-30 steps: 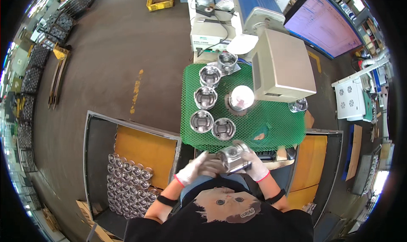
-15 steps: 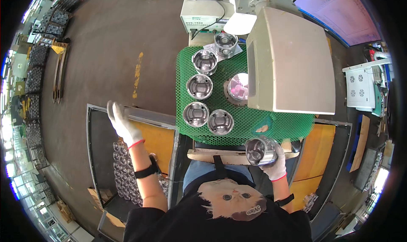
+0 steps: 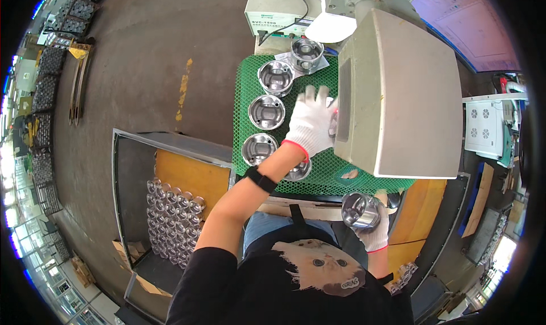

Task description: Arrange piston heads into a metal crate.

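Five metal pistons [image 3: 266, 112] stand on the green mesh mat [image 3: 325, 181] before us, running down its left side, with the farthest on a sheet of white paper [image 3: 323, 65] and the nearest partly covered by our left forearm [image 3: 233, 208]. Our left hand [image 3: 311, 117], in a white knit glove with a red cuff edge, reaches over the middle of the mat, right beside the beige machine head [image 3: 418, 103]. Its fingers lie partly spread, and a strip of shiny metal [image 3: 334, 123] shows between the glove and that housing; we cannot tell whether the hand is closed on it. Our right hand [image 3: 376, 229], gloved alike, is clamped around the side of another piston [image 3: 360, 211], which we hold tilted just off the near edge of the mat, its hollow end facing up and to the left. A black wristband [image 3: 260, 180] circles our left forearm. Below and to the left, a grey-rimmed bin [image 3: 170, 148] contains rows of packed pistons [image 3: 173, 219] beside an orange-brown board [image 3: 187, 177]. Beyond the machine head, at upper right, we see a lit monitor [image 3: 475, 26].
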Motion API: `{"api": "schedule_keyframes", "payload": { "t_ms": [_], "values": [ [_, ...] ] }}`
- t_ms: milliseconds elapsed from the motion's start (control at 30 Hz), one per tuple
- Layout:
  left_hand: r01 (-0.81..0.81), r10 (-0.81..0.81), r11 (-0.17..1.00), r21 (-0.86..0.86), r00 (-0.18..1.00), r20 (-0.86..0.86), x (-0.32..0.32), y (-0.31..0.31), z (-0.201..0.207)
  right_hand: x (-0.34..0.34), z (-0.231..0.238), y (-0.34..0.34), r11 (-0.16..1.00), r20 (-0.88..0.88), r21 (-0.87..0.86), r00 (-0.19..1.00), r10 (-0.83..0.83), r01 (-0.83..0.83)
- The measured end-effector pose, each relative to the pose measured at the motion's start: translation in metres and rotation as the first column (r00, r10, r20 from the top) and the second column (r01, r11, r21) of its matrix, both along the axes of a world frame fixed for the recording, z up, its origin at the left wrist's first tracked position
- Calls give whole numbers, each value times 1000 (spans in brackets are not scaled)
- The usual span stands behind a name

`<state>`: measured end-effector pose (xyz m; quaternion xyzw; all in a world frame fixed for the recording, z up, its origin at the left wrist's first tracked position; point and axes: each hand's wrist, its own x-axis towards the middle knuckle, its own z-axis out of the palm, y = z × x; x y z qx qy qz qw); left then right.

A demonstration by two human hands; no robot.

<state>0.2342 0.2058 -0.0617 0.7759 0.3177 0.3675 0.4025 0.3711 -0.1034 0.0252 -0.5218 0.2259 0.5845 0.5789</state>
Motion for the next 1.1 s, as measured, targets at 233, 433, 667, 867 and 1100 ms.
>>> {"api": "schedule_keyframes", "payload": {
  "t_ms": [233,433,667,867,1100],
  "values": [
    [-34,6,976,-214,991,-131,-11,2,64,20,-12,72,988,192,103,977,95,-116],
    [-237,263,923,-303,964,45,-118,-40,147,16,-49,186,598,799,-595,-313,514,-536],
    [-107,651,393,-914,734,194,-280,-142,81,-42,-27,254,596,853,-513,-445,273,-617],
    [-221,843,65,-973,534,-65,-355,-244,34,-49,-25,258,564,633,-701,-745,212,-435],
    [-163,878,-31,-986,468,-105,-379,-299,62,-52,-21,271,568,418,-740,-908,-29,-359]
  ]
}}
